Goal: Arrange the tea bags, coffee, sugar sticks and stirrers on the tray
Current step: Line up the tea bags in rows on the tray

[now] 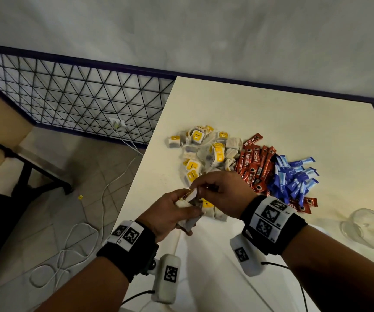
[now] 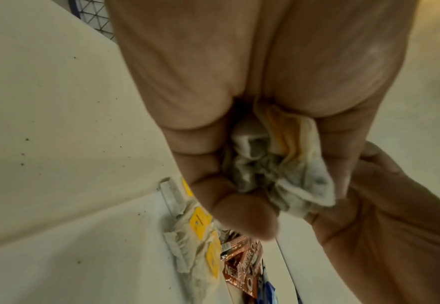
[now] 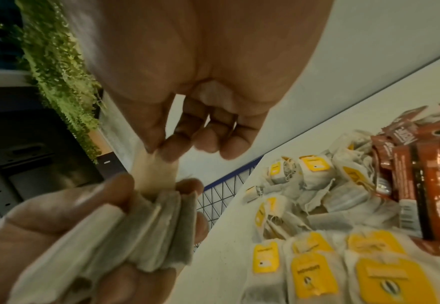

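My left hand (image 1: 187,213) grips a bundle of several tea bags (image 1: 184,202) just above the table's front part; in the left wrist view the bundle (image 2: 278,164) is crumpled in the palm. With thumb and forefinger, my right hand (image 1: 198,188) pinches one tea bag (image 3: 156,174) at the top of that bundle (image 3: 148,226). Behind the hands lies a loose pile of yellow-tagged tea bags (image 1: 204,152). To its right lie red coffee sticks (image 1: 255,163), then blue sugar sticks (image 1: 294,176). No stirrers show.
A clear glass vessel (image 1: 370,228) stands at the right edge of the cream table (image 1: 271,113). A whiter flat surface (image 1: 204,266) lies under my wrists. The table's left edge drops to a tiled floor with white cables (image 1: 73,244).
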A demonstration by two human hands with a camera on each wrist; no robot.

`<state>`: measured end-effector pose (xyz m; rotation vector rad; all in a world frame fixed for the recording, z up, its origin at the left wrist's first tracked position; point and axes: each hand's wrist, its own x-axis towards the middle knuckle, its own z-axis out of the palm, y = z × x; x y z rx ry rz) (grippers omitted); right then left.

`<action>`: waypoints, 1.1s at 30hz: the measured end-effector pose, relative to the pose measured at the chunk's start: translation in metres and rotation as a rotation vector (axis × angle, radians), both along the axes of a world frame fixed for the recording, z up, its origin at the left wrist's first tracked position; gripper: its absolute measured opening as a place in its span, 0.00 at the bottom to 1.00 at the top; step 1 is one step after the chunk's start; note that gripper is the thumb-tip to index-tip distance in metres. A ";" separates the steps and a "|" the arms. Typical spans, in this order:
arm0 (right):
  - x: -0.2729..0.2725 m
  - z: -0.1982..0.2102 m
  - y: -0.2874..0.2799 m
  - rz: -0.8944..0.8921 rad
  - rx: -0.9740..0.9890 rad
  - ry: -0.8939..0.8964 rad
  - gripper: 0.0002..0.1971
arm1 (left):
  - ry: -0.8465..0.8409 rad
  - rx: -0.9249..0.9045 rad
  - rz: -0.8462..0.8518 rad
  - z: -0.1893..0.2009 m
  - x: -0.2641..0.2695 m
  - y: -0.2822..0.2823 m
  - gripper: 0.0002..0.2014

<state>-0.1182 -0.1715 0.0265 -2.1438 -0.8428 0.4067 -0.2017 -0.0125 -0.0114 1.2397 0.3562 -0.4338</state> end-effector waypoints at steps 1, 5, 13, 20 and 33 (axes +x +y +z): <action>-0.001 0.001 0.000 -0.024 0.008 0.033 0.08 | -0.014 0.031 0.009 0.000 0.000 -0.002 0.16; 0.000 0.003 0.003 -0.096 -0.029 0.069 0.04 | -0.054 0.210 -0.017 -0.006 -0.001 -0.002 0.12; 0.010 -0.014 0.009 -0.008 -0.288 0.102 0.12 | 0.092 0.398 0.152 -0.030 -0.021 0.035 0.13; 0.005 -0.046 0.030 0.219 -0.578 0.129 0.13 | 0.124 0.395 0.185 -0.036 -0.030 0.043 0.13; 0.014 -0.074 0.037 0.026 -0.603 0.039 0.08 | 0.077 0.655 -0.001 -0.030 -0.023 0.042 0.13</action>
